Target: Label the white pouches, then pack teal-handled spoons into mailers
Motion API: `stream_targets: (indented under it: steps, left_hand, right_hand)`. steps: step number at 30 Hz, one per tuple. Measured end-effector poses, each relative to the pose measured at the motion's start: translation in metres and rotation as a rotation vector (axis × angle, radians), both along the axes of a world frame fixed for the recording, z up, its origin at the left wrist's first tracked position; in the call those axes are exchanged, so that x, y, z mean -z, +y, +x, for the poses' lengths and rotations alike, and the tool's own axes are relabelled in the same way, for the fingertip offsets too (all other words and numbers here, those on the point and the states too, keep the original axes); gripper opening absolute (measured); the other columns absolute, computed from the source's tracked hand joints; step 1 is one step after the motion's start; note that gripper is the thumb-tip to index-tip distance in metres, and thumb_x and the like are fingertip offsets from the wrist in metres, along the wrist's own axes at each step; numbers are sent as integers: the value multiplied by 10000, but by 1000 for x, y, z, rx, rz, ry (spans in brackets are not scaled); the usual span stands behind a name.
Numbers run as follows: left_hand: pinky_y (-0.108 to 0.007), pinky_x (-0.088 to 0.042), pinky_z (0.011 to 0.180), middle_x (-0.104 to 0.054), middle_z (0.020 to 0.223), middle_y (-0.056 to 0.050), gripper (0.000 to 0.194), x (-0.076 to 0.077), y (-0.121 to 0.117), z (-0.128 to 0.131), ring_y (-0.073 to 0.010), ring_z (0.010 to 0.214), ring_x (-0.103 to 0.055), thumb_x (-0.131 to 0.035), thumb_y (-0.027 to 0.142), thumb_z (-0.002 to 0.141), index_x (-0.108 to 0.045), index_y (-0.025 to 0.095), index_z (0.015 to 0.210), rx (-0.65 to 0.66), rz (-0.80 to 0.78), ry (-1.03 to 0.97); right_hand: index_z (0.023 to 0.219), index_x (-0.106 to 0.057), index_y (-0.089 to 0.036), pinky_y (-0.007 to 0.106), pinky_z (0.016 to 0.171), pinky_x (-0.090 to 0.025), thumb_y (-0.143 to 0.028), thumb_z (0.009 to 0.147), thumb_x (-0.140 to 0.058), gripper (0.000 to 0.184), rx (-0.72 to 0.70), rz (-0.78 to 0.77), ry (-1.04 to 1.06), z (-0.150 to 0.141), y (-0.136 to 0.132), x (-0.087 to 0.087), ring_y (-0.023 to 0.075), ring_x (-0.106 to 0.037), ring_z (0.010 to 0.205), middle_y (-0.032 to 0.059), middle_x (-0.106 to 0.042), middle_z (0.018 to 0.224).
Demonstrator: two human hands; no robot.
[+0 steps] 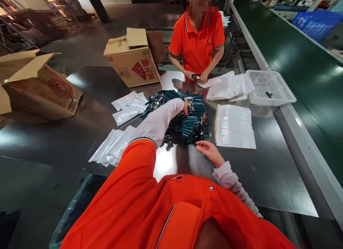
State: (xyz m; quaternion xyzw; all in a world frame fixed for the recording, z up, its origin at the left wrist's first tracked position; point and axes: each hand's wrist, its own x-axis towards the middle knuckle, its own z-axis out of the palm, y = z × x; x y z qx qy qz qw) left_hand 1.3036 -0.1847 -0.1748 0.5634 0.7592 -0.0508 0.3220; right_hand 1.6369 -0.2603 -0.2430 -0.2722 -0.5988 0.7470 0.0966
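Observation:
A large heap of cutlery (191,125) with dark green handles and shiny metal ends lies on the metal table; some rounded ends look like spoons. My left hand (185,108) reaches over the heap and touches the pieces in its middle. Its fingers are partly hidden, so its grip is unclear. At the heap's near edge, my right hand (210,152) hovers low with fingers stretched out and nothing clearly in them. To its right is a stack of white padded envelopes (235,125).
Across the table a co-worker (198,41) handles cutlery and a white envelope. Filled-looking white packets (109,147) lie left of the heap. Cardboard boxes (134,63) stand beyond. A white basket (270,88) sits by the green conveyor belt (289,63) at right.

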Motion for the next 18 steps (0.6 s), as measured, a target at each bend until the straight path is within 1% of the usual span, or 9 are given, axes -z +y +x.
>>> stream_targets:
  steps: [2,3,4,6,9,13,15,18]
  left_hand:
    - [-354,-593,892,-805,900,-85,694,-1,3,5,-304,932,-754,-835,138,575,-723,115,1259,25,-10,102]
    - [-353,-580,944,-809,1000,-102,749,-1,4,7,-317,1008,-747,-834,133,580,-698,121,1317,37,-22,128]
    - [-358,-564,989,-800,1088,-120,765,-2,4,8,-332,1074,-735,-828,130,591,-689,122,1343,60,-12,146]
    - [-376,-529,1062,-765,1225,-148,712,-1,2,10,-353,1178,-701,-803,145,639,-698,123,1343,140,-26,217]
    - [-399,-499,1104,-720,1316,-188,596,5,-3,14,-368,1240,-666,-750,180,718,-727,102,1309,243,-68,357]
    - [-375,-484,1107,-695,1356,-195,536,12,-9,16,-348,1255,-646,-692,244,818,-717,107,1335,261,-51,447]
    - [-372,-473,1111,-669,1396,-196,529,13,-9,16,-345,1268,-634,-673,300,864,-706,108,1356,264,-34,458]
    - [-366,-463,1110,-647,1426,-199,531,12,-10,15,-341,1275,-623,-667,352,887,-709,99,1352,251,-39,457]
  right_hand:
    - [1017,-760,-211,393,891,-594,-641,647,-867,577,10,-5,-21,3,0,6,209,-705,879,69,-753,929]
    - [1011,-760,-210,391,885,-592,-643,646,-867,576,16,-9,-31,5,0,9,206,-701,865,66,-753,917]
    - [1006,-760,-207,390,878,-589,-643,644,-867,577,22,-16,-38,6,0,12,202,-698,852,63,-752,908]
    - [995,-760,-201,386,865,-583,-637,631,-876,580,37,-41,-44,9,0,16,196,-691,831,58,-751,894]
    - [974,-762,-197,386,859,-575,-631,606,-893,583,54,-84,-42,9,0,20,188,-681,804,50,-750,872]
    - [958,-769,-201,379,859,-567,-611,589,-909,569,59,-117,-32,7,1,21,177,-672,788,41,-747,854]
    - [951,-772,-202,372,849,-563,-599,584,-914,558,59,-110,-35,6,1,21,175,-667,786,42,-747,859]
    - [949,-774,-205,374,844,-564,-599,593,-907,548,61,-85,-35,6,0,21,179,-668,792,47,-751,872]
